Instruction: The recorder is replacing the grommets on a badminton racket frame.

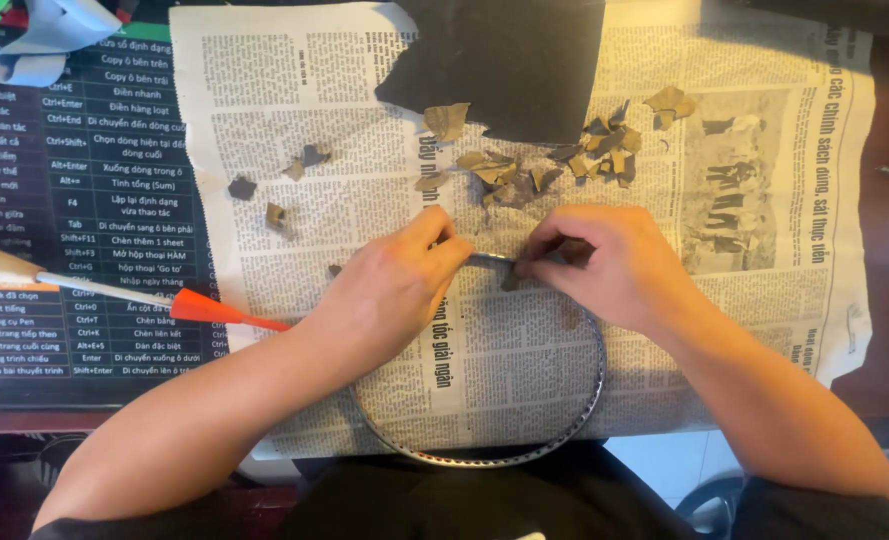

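Note:
A thin metal ring (589, 400) with a perforated rim lies on a spread newspaper (344, 110) in front of me. My left hand (389, 290) pinches the ring's top edge between thumb and fingers. My right hand (604, 265) is closed on the same edge just to the right, fingertips pressed on a brownish scrap stuck to the rim. Several torn brown and grey scraps (524, 170) are scattered on the paper above both hands.
A black sheet (514, 60) lies on the newspaper's top middle. A dark mat with printed text (84, 180) covers the left of the desk. An orange-tipped tool (214, 310) lies on it beside my left forearm. A pale folded strip (49, 35) sits top left.

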